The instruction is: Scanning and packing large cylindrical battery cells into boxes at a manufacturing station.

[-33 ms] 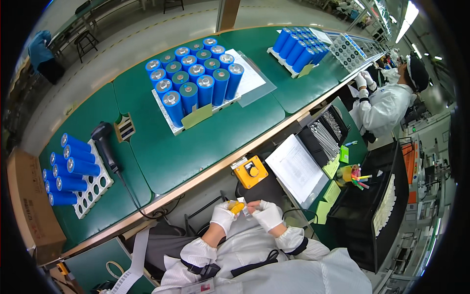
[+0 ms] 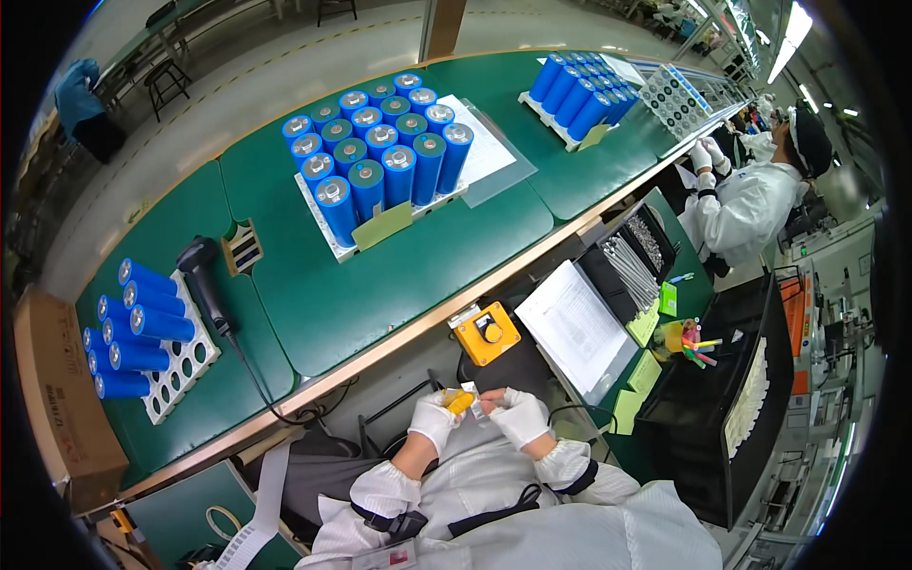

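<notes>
My left hand [image 2: 432, 420], in a white glove, is closed around a small yellow object [image 2: 460, 403] whose kind I cannot make out. Against it stands a small white piece [image 2: 474, 392]. My right hand [image 2: 520, 418], gloved with bare fingertips, pinches at the edge of that white piece. Both hands meet over my lap, in front of the bench edge. Just beyond them is a yellow box with a black knob [image 2: 486, 332].
Blue cylindrical cells [image 2: 383, 157] stand in white holders on the green bench [image 2: 456, 256]; others lie tilted at left [image 2: 142, 328]. A barcode scanner [image 2: 201, 271] trails its cable. At right are printed sheets [image 2: 575, 328], a black bin [image 2: 655, 408] and a co-worker [image 2: 750, 204].
</notes>
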A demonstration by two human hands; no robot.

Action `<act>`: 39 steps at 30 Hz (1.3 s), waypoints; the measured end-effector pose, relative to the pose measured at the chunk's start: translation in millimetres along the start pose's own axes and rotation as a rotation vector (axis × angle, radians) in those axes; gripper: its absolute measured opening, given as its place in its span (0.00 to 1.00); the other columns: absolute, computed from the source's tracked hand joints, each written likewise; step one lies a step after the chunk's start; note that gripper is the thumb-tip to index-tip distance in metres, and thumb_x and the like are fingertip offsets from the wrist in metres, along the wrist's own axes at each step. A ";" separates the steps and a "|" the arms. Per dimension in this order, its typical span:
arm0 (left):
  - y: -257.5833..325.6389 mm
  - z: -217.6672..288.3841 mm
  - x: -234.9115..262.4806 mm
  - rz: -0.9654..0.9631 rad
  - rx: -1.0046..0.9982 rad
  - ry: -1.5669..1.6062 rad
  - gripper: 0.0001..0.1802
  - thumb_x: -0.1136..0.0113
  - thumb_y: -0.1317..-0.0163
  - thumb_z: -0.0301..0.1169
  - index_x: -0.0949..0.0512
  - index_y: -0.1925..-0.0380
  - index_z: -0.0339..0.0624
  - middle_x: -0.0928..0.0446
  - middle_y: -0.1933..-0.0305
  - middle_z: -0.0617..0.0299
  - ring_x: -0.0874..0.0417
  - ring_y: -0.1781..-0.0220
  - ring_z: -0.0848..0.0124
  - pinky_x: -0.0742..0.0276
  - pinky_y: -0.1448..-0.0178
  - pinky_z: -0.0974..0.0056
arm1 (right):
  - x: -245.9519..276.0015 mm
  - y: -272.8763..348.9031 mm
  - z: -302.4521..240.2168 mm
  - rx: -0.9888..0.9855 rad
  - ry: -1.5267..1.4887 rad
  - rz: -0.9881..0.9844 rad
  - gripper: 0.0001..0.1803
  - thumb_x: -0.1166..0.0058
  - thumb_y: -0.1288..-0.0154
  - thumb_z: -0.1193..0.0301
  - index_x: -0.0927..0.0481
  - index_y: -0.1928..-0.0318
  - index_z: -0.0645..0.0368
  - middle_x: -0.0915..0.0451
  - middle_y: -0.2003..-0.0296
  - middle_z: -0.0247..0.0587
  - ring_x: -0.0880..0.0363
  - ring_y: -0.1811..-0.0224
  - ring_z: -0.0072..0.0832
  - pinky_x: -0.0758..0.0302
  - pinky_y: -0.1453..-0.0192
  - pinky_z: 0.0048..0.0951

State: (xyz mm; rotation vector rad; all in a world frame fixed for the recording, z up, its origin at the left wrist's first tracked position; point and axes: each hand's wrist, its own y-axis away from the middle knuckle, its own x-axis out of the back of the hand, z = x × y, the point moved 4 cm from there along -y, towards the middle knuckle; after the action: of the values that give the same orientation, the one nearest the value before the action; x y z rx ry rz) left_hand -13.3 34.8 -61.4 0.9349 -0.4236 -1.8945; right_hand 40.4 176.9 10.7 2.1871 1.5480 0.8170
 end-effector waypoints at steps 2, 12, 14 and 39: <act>-1.3 -1.6 0.0 0.003 -0.027 -0.074 0.04 0.37 0.38 0.27 0.18 0.65 0.39 0.24 0.75 0.69 0.30 0.78 0.82 0.39 0.75 0.74 | 0.9 -5.1 10.7 0.002 0.043 0.009 0.10 0.37 0.39 0.72 0.16 0.58 0.64 0.15 0.68 0.36 0.21 0.68 0.15 0.23 0.61 0.19; 2.6 14.1 -18.8 0.042 -0.272 -0.387 0.15 0.32 0.41 0.32 0.21 0.59 0.34 0.17 0.62 0.60 0.18 0.65 0.74 0.24 0.60 0.70 | 7.6 -5.5 10.6 0.329 0.358 0.241 0.12 0.31 0.48 0.69 0.15 0.63 0.58 0.15 0.70 0.41 0.16 0.70 0.26 0.21 0.63 0.24; -2.1 11.3 -18.8 0.039 -0.256 -0.410 0.15 0.32 0.42 0.32 0.21 0.58 0.34 0.16 0.62 0.59 0.17 0.63 0.73 0.24 0.57 0.69 | 6.6 -1.4 5.9 0.502 0.462 0.286 0.10 0.31 0.48 0.74 0.16 0.65 0.62 0.16 0.72 0.41 0.17 0.72 0.20 0.21 0.65 0.23; -2.8 1.6 -13.4 0.127 -0.174 -0.156 0.02 0.40 0.40 0.21 0.23 0.68 0.34 0.23 0.76 0.62 0.27 0.84 0.76 0.37 0.82 0.71 | 11.9 0.6 1.6 0.425 0.612 0.222 0.13 0.38 0.41 0.61 0.14 0.60 0.55 0.16 0.66 0.41 0.16 0.65 0.38 0.20 0.59 0.32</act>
State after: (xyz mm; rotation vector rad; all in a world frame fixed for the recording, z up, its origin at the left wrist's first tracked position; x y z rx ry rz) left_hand -12.7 47.6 -56.4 0.6334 -0.3940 -1.8610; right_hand 44.7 187.9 12.9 2.5985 1.9142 1.4461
